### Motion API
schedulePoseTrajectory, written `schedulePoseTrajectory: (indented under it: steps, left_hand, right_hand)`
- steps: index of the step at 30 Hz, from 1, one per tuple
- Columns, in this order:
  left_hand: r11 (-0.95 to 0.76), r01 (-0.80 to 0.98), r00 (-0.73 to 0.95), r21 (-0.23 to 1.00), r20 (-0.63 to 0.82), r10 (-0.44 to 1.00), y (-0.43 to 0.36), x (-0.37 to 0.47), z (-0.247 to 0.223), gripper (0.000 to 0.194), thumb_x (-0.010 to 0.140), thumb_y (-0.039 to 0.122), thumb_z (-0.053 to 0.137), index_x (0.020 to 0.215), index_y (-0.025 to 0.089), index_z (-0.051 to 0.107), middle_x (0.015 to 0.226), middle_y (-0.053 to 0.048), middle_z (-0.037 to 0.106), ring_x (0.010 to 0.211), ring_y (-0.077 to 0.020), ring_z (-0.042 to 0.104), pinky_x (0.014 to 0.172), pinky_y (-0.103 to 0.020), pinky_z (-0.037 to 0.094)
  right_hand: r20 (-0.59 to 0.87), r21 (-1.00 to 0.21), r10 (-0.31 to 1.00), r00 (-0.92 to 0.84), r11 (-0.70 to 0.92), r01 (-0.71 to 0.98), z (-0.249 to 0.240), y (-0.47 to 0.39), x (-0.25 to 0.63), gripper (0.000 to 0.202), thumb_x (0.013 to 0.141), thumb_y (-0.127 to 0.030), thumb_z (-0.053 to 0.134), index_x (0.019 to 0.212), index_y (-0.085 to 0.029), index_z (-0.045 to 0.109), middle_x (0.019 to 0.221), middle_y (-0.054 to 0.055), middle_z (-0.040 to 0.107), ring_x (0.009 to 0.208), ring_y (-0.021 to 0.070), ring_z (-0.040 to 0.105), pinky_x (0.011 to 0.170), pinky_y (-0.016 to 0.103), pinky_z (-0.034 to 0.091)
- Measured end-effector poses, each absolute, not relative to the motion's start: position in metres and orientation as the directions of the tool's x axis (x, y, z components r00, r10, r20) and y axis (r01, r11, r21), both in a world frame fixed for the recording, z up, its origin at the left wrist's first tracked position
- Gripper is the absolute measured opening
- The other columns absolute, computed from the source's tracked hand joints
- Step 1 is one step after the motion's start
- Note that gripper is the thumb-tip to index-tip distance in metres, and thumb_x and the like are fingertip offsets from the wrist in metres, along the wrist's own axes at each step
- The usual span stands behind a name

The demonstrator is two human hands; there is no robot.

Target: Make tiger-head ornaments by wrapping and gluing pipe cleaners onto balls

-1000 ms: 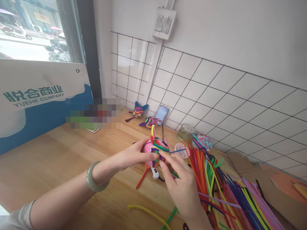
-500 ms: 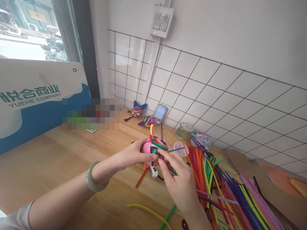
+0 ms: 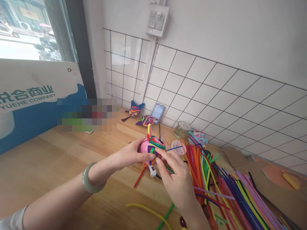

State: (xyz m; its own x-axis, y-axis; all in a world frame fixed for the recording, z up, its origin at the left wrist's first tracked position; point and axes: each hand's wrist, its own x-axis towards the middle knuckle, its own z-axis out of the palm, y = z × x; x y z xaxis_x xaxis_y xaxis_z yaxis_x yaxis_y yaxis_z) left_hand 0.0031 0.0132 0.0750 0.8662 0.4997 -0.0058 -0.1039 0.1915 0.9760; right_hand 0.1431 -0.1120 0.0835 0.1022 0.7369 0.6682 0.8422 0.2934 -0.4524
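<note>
My left hand (image 3: 135, 153) is wrapped round the back of a pink ball-shaped pipe-cleaner figure (image 3: 144, 147), its thumb pressed on the near side. Bands of green, purple, yellow and red cover the figure's front, and a yellow loop stands up on top. From the other side, my right hand (image 3: 176, 172) pinches at the figure's purple-edged patch with thumb and forefinger. What lies between those fingertips is partly hidden. Just below the figure, a white device with a red switch (image 3: 152, 171) lies on the wooden table (image 3: 83, 179).
Many coloured pipe cleaners (image 3: 240, 195) spread over the right side. Behind them stand a glass jar (image 3: 182, 128), a small clear cup (image 3: 178, 147) and a blue-pink fuzzy piece (image 3: 198, 138). Two finished-looking figures, one blue-eared (image 3: 135, 109), sit by the wall. A yellow pipe cleaner (image 3: 148, 210) lies in front.
The whole view has shifted slightly, so everything appears a little further left. Both hands keep nearly the same hold on the figure.
</note>
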Motion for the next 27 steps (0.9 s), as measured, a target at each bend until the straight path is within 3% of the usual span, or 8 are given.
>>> schedulePoseTrajectory:
  steps: [12, 20, 27]
  left_hand:
    - [0.149, -0.146, 0.843, 0.978, 0.044, 0.537, 0.01, 0.003, 0.076, 0.056, 0.076, 0.033, 0.079, 0.124, 0.013, 0.059, 0.116, -0.011, 0.067, 0.096, -0.0201, 0.062, 0.082, -0.03, 0.051]
    - [0.162, -0.086, 0.815, 0.983, -0.024, 0.579, 0.015, 0.003, 0.076, 0.066, 0.074, 0.043, 0.079, 0.126, 0.011, 0.055, 0.112, -0.014, 0.068, 0.093, -0.0239, 0.066, 0.074, -0.031, 0.054]
    - [0.138, -0.178, 0.795, 0.974, 0.059, 0.604, 0.027, 0.001, 0.073, 0.062, 0.074, 0.048, 0.077, 0.12, 0.01, 0.06, 0.104, -0.014, 0.071, 0.085, -0.0227, 0.068, 0.07, -0.03, 0.054]
  right_hand:
    - [0.617, -0.509, 0.777, 0.126, 0.273, 0.816, 0.086, -0.114, 0.146, 0.027, 0.094, -0.018, 0.054, 0.115, -0.021, 0.069, 0.089, 0.005, 0.068, 0.083, 0.0168, 0.067, 0.075, 0.029, 0.057]
    - [0.532, -0.604, 0.825, 0.189, 0.214, 0.768, 0.088, -0.118, 0.15, 0.032, 0.093, -0.025, 0.057, 0.124, -0.021, 0.064, 0.086, 0.002, 0.066, 0.079, 0.0145, 0.067, 0.075, 0.026, 0.058]
    - [0.595, -0.54, 0.773, 0.221, 0.18, 0.822, 0.089, -0.122, 0.156, 0.031, 0.093, -0.028, 0.06, 0.123, -0.025, 0.064, 0.093, 0.002, 0.07, 0.089, 0.0175, 0.07, 0.082, 0.031, 0.058]
